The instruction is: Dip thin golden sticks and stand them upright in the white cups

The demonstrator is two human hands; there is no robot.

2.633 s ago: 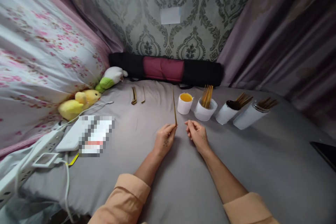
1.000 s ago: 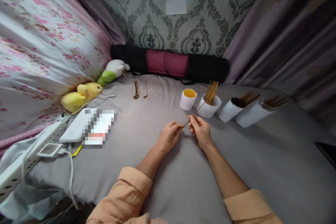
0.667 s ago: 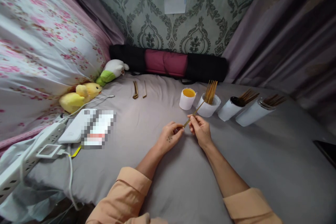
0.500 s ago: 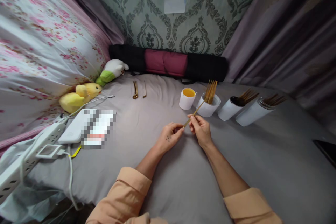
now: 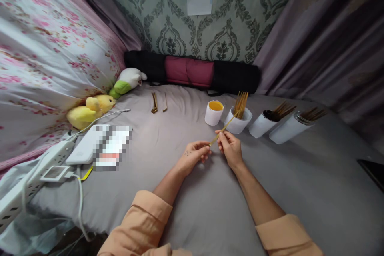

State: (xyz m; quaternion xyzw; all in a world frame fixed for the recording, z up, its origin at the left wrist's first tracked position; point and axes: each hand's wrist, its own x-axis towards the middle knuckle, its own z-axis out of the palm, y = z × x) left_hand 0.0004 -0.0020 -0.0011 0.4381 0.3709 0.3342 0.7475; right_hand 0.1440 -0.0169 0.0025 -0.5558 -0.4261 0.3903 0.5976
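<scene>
A thin yellow-brown stick (image 5: 230, 121) slants between my hands, its far end up in front of a white cup with sticks. My right hand (image 5: 230, 148) pinches it partway along with thumb and fingers. At the stick's lower end, my left hand (image 5: 196, 155) has thumb and forefinger closed on the tip, which looks folded or thickened. Just beyond my hands stand a short white cup with a yellow inside (image 5: 213, 115) and a white cup (image 5: 237, 125) holding several upright sticks (image 5: 241, 104). Off to the left lie a few sticks with bent ends (image 5: 154, 103) and a single bent stick (image 5: 165, 102).
Two white tubes (image 5: 260, 125) (image 5: 289, 130) with darker sticks lean at the right. Leftward on the grey sheet (image 5: 168, 136) are a power bank (image 5: 88, 146), a blurred phone, a power strip (image 5: 33, 182), cables and plush toys (image 5: 90, 112). A black-and-maroon roll (image 5: 189, 71) lies along the wall.
My left hand has turned slightly and its lower fingers show more below the thumb. My right hand and the stick have barely shifted.
</scene>
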